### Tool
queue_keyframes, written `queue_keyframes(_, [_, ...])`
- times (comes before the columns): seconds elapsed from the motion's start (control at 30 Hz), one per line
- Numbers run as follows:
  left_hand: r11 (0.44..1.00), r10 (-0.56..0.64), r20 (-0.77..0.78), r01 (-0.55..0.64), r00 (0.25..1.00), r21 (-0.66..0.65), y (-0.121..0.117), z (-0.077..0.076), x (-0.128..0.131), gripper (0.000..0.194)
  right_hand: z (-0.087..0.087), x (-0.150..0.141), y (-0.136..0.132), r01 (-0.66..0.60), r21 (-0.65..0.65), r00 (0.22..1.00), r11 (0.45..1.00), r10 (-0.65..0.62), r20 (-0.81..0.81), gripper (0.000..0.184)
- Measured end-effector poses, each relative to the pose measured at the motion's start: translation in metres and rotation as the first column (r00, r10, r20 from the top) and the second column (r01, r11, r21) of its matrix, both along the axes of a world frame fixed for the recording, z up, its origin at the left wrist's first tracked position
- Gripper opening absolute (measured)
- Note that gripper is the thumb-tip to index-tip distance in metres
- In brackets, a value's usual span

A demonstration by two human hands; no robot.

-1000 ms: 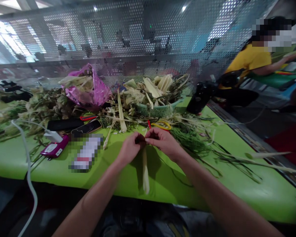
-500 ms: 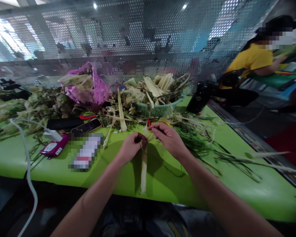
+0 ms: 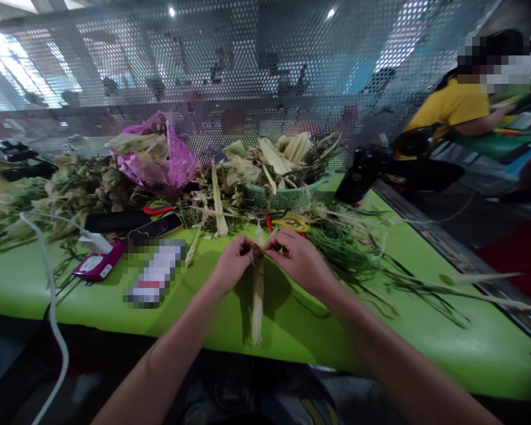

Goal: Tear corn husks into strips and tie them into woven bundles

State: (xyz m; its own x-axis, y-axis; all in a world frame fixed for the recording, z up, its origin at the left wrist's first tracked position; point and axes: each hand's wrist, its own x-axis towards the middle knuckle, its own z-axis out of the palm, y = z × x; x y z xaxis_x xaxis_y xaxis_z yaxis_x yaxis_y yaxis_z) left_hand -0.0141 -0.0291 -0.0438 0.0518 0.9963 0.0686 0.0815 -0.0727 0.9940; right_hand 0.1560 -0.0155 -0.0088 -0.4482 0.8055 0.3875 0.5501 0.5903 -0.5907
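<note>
My left hand (image 3: 235, 261) is closed in a pinch on a pale dried corn husk strip (image 3: 257, 304) near its upper part. Below the fingers the strip hangs down over the green table, its lower end frayed. My right hand (image 3: 297, 255) is pinched shut right beside the left fingertips, on a thin husk strand at the strip. Fingers hide most of that strand and the spot where it meets the strip. Just beyond the right hand lies a yellow and red looped tool (image 3: 291, 222), and green fibre strands (image 3: 343, 255) are to its right.
Behind are a green basket (image 3: 285, 198) heaped with husks, a pink plastic bag (image 3: 177, 162) and a dark bottle (image 3: 360, 174). Phones (image 3: 157, 227), a purple power bank (image 3: 100, 262) and a white cable (image 3: 53, 307) lie left. A person in yellow (image 3: 455, 106) sits at right.
My right hand has moved in and slightly down to the left fingertips, uncovering the yellow loop behind. My left hand keeps its pinch, and the strip's lower part has turned slightly.
</note>
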Motion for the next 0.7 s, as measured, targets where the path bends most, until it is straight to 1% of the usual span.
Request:
queue_keyframes(0.07, [1.0,0.016,-0.004,-0.016,1.0,-0.012,0.0,0.001,0.0,0.009,-0.001,0.0,0.0,-0.06,-0.058,0.997,0.997,0.058,-0.042,0.007])
queue_keyframes(0.13, [1.0,0.021,-0.008,-0.021,1.0,-0.019,0.0,0.002,-0.001,0.01,-0.004,0.001,0.001,-0.096,-0.112,0.993,0.989,0.087,-0.082,0.006])
queue_keyframes(0.2, [1.0,0.022,-0.015,-0.022,1.0,-0.018,0.0,0.002,-0.001,0.012,-0.008,0.002,0.003,-0.09,-0.144,0.991,0.985,0.074,-0.115,0.006])
queue_keyframes(0.3, [1.0,0.021,-0.045,-0.02,0.999,0.001,0.0,0.002,-0.001,0.014,-0.011,0.001,0.006,-0.048,-0.161,0.99,0.986,0.025,-0.14,0.006])
queue_keyframes(0.43, [0.997,0.035,-0.112,-0.028,0.993,0.066,0.0,0.001,-0.002,0.015,-0.012,-0.002,0.006,-0.021,-0.155,0.997,0.988,0.008,-0.078,0.01])
queue_keyframes(0.6, [0.988,0.074,-0.168,-0.05,0.983,0.143,0.001,0.0,0.0,0.018,-0.013,-0.007,0.004,0.081,-0.09,0.996,0.993,-0.077,0.044,0.008])
queue_keyframes(0.7, [0.976,0.118,-0.242,-0.067,0.963,0.208,-0.001,0.0,0.003,0.021,-0.014,-0.008,0.003,0.103,-0.061,0.992,0.993,-0.098,0.077,0.01])
